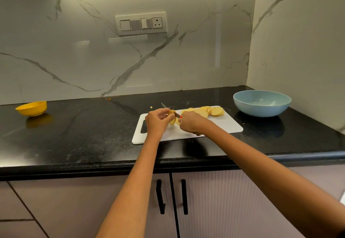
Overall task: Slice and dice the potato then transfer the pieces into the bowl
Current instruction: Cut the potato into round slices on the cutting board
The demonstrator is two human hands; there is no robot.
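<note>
Potato: the uncut end of a yellow potato (171,115), pale flesh with tan skin, was seen at the centre of the frame, held on its edge over a white cutting board (224,125).
Slices: a row of round, overlapping potato slices (207,111) was laid along the far side of the board, right of centre; one or two more slices could be made out just below the held piece.
Left hand: the left hand (156,121) was curled, with the potato end pinched between thumb and fingertips; the forearm was stretched up from the lower middle of the frame.
Right hand: the right hand (191,122) was closed round the handle of a knife (170,109), of which only a speck of red was shown; the heel of the hand was rested on the board, and the arm was extended from the lower right corner.
Knife: the blade was angled toward the upper left and was set against the top of the held potato.
Bowl: a pale blue bowl (261,105) was placed at the right of the frame, near the board's far right corner but apart from it.
Counter: a black stone countertop (84,135) was spread across the middle of the frame, with a small yellow bowl (31,108) at the far left.
</note>
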